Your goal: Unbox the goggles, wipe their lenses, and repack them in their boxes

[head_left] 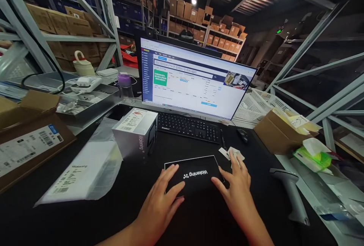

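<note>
A flat black box (pixel 196 177) with white "Wakening" lettering, upside down from my side, lies on the black desktop. My left hand (pixel 160 196) is at its left edge, fingers spread, thumb over the top face. On the other side my right hand (pixel 237 181) is open, with thumb and a finger at the right edge; its other fingers reach over crumpled white paper (pixel 236 154). To the left stands a white and grey Wakening carton (pixel 135 136) with a label on top. Beside it lies a white package in a clear plastic bag (pixel 85 170).
Behind the box are a black keyboard (pixel 189 126), a mouse (pixel 242 135) and a lit monitor (pixel 193 79). A barcode scanner (pixel 292 195) lies at right, near a brown carton (pixel 280 132) and green tissue pack (pixel 313 155). An opened cardboard box (pixel 31 140) stands far left.
</note>
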Motion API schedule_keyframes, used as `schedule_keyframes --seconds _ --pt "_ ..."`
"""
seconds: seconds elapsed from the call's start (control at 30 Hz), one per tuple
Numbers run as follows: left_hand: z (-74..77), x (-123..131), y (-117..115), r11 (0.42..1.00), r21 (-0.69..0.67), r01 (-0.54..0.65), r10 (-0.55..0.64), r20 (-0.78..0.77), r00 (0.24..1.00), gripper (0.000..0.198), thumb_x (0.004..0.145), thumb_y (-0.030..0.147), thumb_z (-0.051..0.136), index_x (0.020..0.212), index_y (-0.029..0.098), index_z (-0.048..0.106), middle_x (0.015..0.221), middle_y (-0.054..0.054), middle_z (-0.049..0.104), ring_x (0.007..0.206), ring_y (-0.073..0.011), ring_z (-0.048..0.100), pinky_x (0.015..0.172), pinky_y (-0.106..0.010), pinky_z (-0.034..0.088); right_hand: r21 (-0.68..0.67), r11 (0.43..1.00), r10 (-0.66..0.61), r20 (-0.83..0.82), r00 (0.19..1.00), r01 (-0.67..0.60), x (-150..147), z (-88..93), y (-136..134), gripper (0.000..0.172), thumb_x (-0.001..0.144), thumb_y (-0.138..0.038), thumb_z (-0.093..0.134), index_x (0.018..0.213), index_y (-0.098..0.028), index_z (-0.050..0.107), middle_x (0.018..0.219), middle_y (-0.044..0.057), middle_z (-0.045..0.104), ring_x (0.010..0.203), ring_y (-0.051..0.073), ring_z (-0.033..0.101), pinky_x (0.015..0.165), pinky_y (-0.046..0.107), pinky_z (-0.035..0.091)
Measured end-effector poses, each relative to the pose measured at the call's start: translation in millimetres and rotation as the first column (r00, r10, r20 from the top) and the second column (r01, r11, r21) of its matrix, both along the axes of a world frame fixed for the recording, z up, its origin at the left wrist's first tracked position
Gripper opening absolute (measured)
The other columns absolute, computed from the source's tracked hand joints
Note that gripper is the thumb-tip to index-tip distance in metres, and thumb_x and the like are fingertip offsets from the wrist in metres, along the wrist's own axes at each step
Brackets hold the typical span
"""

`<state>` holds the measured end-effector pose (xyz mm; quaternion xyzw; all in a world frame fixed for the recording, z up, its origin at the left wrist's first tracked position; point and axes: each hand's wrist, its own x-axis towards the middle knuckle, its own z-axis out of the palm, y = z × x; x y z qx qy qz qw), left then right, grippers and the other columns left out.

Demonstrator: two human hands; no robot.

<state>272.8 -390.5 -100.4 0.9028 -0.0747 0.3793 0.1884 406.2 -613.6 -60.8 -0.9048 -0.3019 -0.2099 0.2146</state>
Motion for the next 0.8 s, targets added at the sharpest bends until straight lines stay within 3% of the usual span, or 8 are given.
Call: schedule_keyframes --seconds 0.1,0.17,0.3,0.43,0.5,0.63,0.7,0.8 --pt "3.9 2 2 0.995 0.096 0.015 -0.018 0.029 0.999 0.032 0.093 0.011 0.058 0.124 0.019 0.058 0.141 -0.015 0.055 0.138 -0.0314 0.047 0.106 -0.054 0.051 -0.002 0.997 0.072 -0.122 0.99 -0.072 3 -4.2 -16 0.039 0.09 -0.035 0.067 0.128 -0.028 0.065 0.162 0.013 0.028 0.14 0.044 0.041 0.099 0.066 0.047" --pt "6.7 3 4 0.986 0.166 0.008 -0.014 0.04 0.999 0.031 0.092 0.011 0.059 0.122 0.018 0.06 0.136 -0.014 0.06 0.136 -0.0317 0.05 0.105 -0.056 0.052 0.045 0.994 0.106 -0.159 0.981 -0.1 -1 5.2 -16 0.044 0.091 -0.029 0.065 0.134 -0.027 0.057 0.165 0.013 0.02 0.143 0.039 0.039 0.102 0.061 0.048" --pt "12.1 4 2 0.962 0.271 -0.033 0.018 0.059 0.998 0.026 0.091 0.01 0.058 0.116 0.018 0.064 0.133 -0.015 0.063 0.129 -0.0301 0.057 0.105 -0.056 0.051 -0.092 0.907 0.385 -0.218 0.897 -0.412 -6 44.6 10 0.004 0.088 -0.026 0.07 0.091 -0.024 0.069 0.166 0.004 0.022 0.152 0.035 0.02 0.115 0.06 0.033" --pt "12.2 0 -3 0.95 0.299 -0.094 0.084 0.047 0.995 0.023 0.088 0.019 0.067 0.111 0.019 0.065 0.139 -0.019 0.057 0.133 -0.0329 0.053 0.11 -0.058 0.044 -0.227 0.705 0.557 -0.408 0.723 -0.672 8 65.3 50 0.038 0.067 -0.043 0.089 0.062 -0.018 0.06 0.157 0.009 0.042 0.15 0.038 0.024 0.116 0.062 0.029" --pt "18.8 -2 0 0.945 0.31 -0.104 0.103 0.019 0.995 0.04 0.081 0.035 0.077 0.115 0.021 0.064 0.15 -0.022 0.044 0.136 -0.0387 0.047 0.111 -0.064 0.038 -0.263 0.628 0.586 -0.461 0.667 -0.733 17 63.1 62 0.045 0.063 -0.042 0.091 0.055 -0.017 0.055 0.156 0.009 0.044 0.149 0.039 0.027 0.116 0.065 0.026" --pt "71.2 5 35 0.912 0.241 -0.331 0.328 0.054 0.943 0.079 0.074 0.052 0.081 0.142 0.025 0.049 0.166 -0.02 0.007 0.145 -0.05 0.027 0.113 -0.076 0.013 -0.331 0.578 0.591 -0.461 0.662 -0.746 22 58.8 69 0.045 0.057 -0.04 0.094 0.053 -0.016 0.056 0.159 0.009 0.039 0.143 0.042 0.037 0.11 0.067 0.032" --pt "109.6 14 62 0.877 0.167 -0.451 0.446 0.069 0.892 0.071 0.086 0.053 0.069 0.145 0.023 0.045 0.167 -0.015 0.004 0.149 -0.0479 0.017 0.116 -0.072 0.006 -0.375 0.574 0.579 -0.443 0.684 -0.728 18 62.2 71 0.043 0.053 -0.036 0.096 0.052 -0.016 0.057 0.156 0.009 0.044 0.134 0.041 0.048 0.103 0.06 0.042" --pt "151.8 32 96 0.846 0.118 -0.519 0.532 -0.16 0.831 0.082 0.084 0.065 0.063 0.148 0.018 0.041 0.166 -0.017 0.009 0.147 -0.0543 0.014 0.11 -0.079 0.008 -0.461 0.572 0.534 -0.419 0.735 -0.678 12 69.5 77 0.037 0.051 -0.028 0.096 0.051 -0.016 0.061 0.149 0.012 0.05 0.12 0.039 0.056 0.094 0.055 0.048"
